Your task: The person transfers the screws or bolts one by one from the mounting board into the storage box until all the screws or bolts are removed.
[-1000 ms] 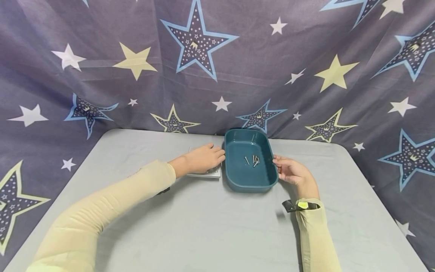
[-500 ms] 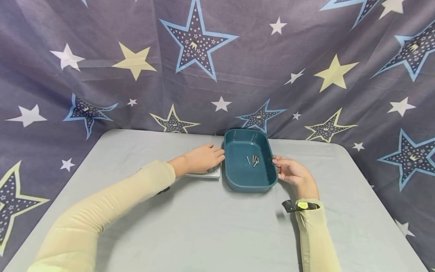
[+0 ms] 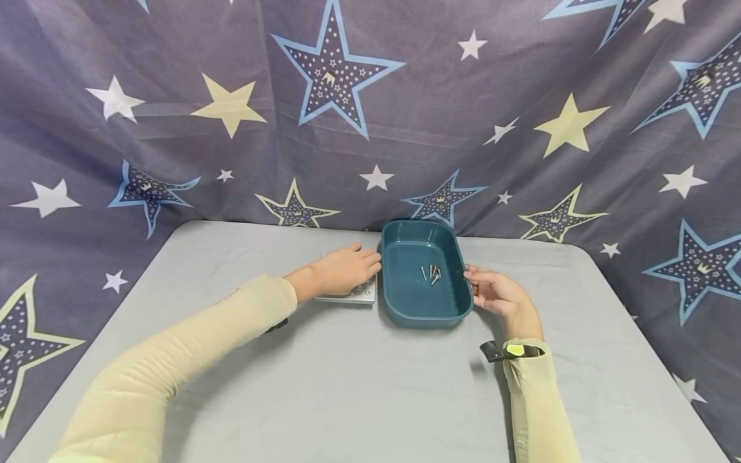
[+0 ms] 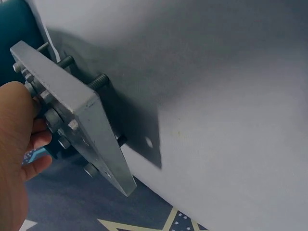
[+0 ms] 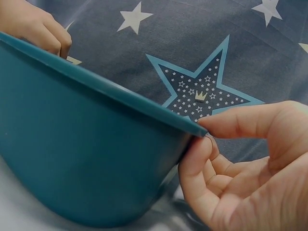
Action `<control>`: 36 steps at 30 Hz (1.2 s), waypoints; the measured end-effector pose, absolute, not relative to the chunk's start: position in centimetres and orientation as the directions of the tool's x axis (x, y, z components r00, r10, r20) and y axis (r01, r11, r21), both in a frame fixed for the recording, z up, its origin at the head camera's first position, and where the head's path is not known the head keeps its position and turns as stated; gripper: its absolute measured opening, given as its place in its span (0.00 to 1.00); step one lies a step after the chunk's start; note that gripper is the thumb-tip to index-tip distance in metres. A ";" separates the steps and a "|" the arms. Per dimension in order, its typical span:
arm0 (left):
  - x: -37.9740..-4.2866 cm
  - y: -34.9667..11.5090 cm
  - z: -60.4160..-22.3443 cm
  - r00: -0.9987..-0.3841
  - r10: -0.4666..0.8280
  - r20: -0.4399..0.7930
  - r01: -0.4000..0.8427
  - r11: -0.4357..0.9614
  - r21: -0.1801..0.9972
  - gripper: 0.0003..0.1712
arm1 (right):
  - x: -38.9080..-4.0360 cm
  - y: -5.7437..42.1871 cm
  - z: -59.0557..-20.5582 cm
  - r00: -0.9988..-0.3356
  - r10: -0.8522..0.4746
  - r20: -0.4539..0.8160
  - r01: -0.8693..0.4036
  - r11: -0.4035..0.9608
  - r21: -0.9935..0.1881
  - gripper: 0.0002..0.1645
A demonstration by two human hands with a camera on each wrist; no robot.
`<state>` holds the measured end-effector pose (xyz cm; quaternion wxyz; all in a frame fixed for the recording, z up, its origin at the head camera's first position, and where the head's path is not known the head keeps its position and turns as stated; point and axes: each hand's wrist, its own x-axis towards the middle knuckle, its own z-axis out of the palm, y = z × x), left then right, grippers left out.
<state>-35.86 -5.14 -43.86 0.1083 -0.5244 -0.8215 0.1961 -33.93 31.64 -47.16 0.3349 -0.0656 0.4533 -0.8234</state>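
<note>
A metal plate (image 4: pixel 57 77) with several bolts (image 4: pixel 98 82) through it stands on the table, partly under my left hand (image 3: pixel 345 269). In the left wrist view the bolts' threaded ends stick out from one side. My left fingers bend down onto the bolt heads and seem to pinch one; the fingertips are partly hidden. Right beside the plate is a deep teal tray (image 3: pixel 429 320) with rounded corners. Several loose bolts (image 3: pixel 431 273) lie on its floor. My right hand (image 3: pixel 498 292) pinches the tray's right rim between thumb and finger.
A pale grey cloth covers the table (image 3: pixel 359 386). Behind it hangs a dark curtain (image 3: pixel 440 83) printed with stars, close to the tray's far end. A black strap (image 3: pixel 492 351) sits around the right wrist.
A bolt at the left of the group in the tray has shifted slightly since the earliest frame. Both hands, the plate and the tray keep nearly the same places.
</note>
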 end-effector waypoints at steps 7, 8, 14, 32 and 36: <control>-35.9 -5.2 -43.9 -0.435 0.900 -0.028 0.817 0.381 -0.432 0.25 | -33.9 31.7 -47.2 -0.769 -0.609 -0.193 0.494 -0.375 -0.784 0.26; -35.9 -5.2 -44.0 -0.433 0.901 -0.031 0.819 0.379 -0.431 0.25 | -33.9 31.7 -47.2 -0.769 -0.609 -0.194 0.495 -0.375 -0.784 0.26; -36.0 -5.2 -44.1 -0.431 0.902 -0.023 0.819 0.380 -0.429 0.25 | -33.8 31.7 -47.2 -0.770 -0.609 -0.193 0.492 -0.374 -0.786 0.25; -35.9 -5.4 -44.1 -0.443 0.896 -0.019 0.821 0.397 -0.410 0.23 | -33.8 31.6 -47.3 -0.788 -0.583 -0.197 0.476 -0.375 -0.795 0.25; -35.8 -5.4 -43.9 -0.442 0.897 -0.011 0.823 0.400 -0.403 0.22 | -33.8 31.6 -47.3 -0.791 -0.579 -0.199 0.475 -0.375 -0.796 0.25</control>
